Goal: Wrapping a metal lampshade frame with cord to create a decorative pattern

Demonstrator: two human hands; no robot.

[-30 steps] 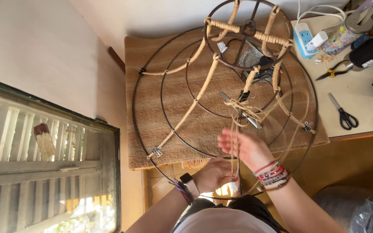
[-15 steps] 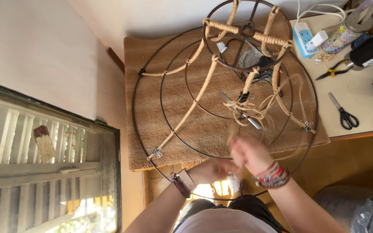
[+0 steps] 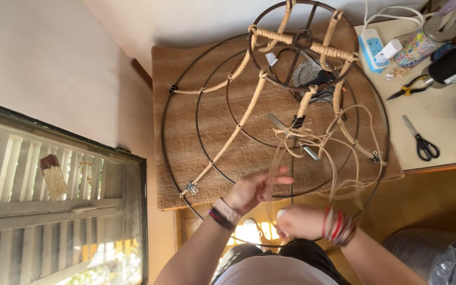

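Rattan strands (image 3: 312, 140), one wire frame (image 3: 212, 105), two hands, left hand (image 3: 252, 190), right hand (image 3: 299, 221), grip blurred

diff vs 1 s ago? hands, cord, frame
The right hand dropped from the wire frame toward the body; the left hand rose beside the jute cord, fingers spread. Whether either grips the cord is blurred. The frame, mat and scissors stayed put.

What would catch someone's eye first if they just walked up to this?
A big domed wire frame of dark rings, its ribs partly wrapped in tan cord, lies on a brown mat. Just below it, the left hand and right hand work loose cord. Black scissors lie on the table at the right.
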